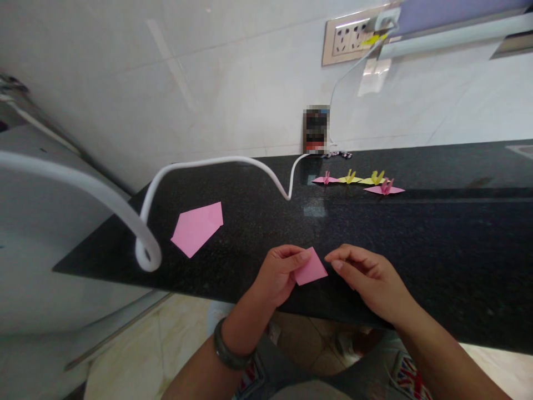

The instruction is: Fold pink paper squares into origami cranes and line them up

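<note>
A small folded square of pink origami paper (311, 270) is pinched between the thumb and fingers of my left hand (282, 273), over the front part of the dark counter. Just right of the paper, my right hand (370, 278) has its thumb and index finger curled close to each other near the paper's right corner. A slight gap shows between those fingertips and the paper, and nothing is visible in them. Farther left on the counter lie pink paper sheets (197, 228), overlapping at angles.
Several folded paper cranes, a yellow crane (377, 178) and a pink crane (386, 188) among them, stand at the back right. A white bendy tube (225, 161) arcs over the left side. A phone (316, 129) leans on the tiled wall below a socket panel (347, 41).
</note>
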Demonstrator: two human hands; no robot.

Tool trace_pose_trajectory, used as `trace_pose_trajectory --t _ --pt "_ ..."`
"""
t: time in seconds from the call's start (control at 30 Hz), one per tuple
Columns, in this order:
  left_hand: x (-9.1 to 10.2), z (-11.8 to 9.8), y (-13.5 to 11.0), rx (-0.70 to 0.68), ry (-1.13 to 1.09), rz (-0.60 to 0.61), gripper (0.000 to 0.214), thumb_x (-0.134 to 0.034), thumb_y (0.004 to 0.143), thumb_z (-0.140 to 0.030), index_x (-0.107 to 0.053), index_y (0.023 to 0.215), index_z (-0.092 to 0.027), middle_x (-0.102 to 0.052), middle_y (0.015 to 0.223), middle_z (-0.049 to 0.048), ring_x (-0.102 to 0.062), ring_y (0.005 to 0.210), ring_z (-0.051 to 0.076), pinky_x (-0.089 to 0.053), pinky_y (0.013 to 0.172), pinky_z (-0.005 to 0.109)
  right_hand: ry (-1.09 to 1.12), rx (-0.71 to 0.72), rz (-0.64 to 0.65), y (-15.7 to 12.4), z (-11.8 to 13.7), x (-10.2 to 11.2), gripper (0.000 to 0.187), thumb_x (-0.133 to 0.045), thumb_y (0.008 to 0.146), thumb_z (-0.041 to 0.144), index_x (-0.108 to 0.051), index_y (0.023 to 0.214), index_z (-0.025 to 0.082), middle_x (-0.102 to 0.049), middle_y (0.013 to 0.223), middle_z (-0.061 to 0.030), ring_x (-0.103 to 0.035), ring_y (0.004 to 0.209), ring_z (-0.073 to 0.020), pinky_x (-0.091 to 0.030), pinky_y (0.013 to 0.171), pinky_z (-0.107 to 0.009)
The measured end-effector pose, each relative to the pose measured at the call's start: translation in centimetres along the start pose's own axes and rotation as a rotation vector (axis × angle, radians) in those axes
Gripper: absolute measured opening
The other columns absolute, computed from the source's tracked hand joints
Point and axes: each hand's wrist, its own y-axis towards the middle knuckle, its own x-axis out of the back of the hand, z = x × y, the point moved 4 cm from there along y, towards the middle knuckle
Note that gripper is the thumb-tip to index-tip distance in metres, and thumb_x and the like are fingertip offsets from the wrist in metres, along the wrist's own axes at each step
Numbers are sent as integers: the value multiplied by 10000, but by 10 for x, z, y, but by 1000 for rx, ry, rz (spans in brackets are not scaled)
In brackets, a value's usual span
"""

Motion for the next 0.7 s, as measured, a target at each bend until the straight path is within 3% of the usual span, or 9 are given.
trace_pose_trajectory --t 0.27,0.47,0.7 --pt "2 -1 1 -4 -1 -6 82 -669 588 -173 -621 604 -109 -568 558 13 -478 508 67 -351 526 204 -246 215 112 -10 12 -8 74 -481 768 214 -529 820 193 -464 691 0 -420 566 -100 -345 513 -224" --pt "0 -1 -1 -23 27 -20 117 -683 570 -205 -623 599 -108 -554 537 2 -462 490 62 -334 506 201 -345 227 73 -9 9 -13 33 -513 730 177 -488 722 197 -442 639 15 -406 549 -99 -327 491 -217" --pt "-6 -1 -2 -96 42 -56 115 -684 563 -199 -622 577 -104 -551 519 3 -443 484 58 -325 498 199 -304 205 29 -9 8 -13 82 -527 725 198 -502 648 189 -441 601 19 -408 528 -98 -323 481 -217"
